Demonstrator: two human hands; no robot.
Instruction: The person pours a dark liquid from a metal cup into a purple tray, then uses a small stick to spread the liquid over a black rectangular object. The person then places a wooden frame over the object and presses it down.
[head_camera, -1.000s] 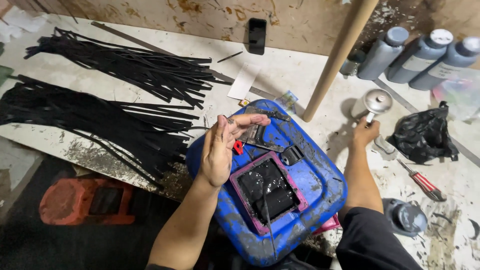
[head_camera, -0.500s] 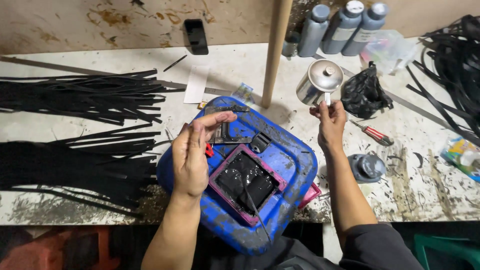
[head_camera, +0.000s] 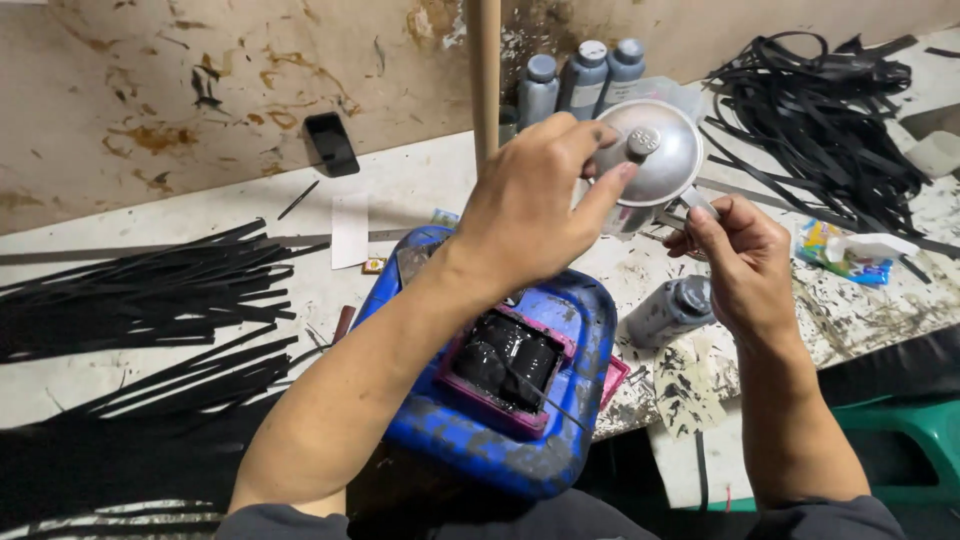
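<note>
Hands clamped on silver metal pot (head_camera: 655, 160) — left hand (head_camera: 530, 205) at lid knob, right hand (head_camera: 735, 265) gripping handle

Shiny silver, bright blue and lots of black

The metal can (head_camera: 655, 160) is shiny silver. The big jug (head_camera: 500, 420) is blue with black smears, and its cut hole has a pink edge (head_camera: 480, 405). The strips (head_camera: 140, 300) are black. The bottles (head_camera: 585, 80) are grey.
</note>
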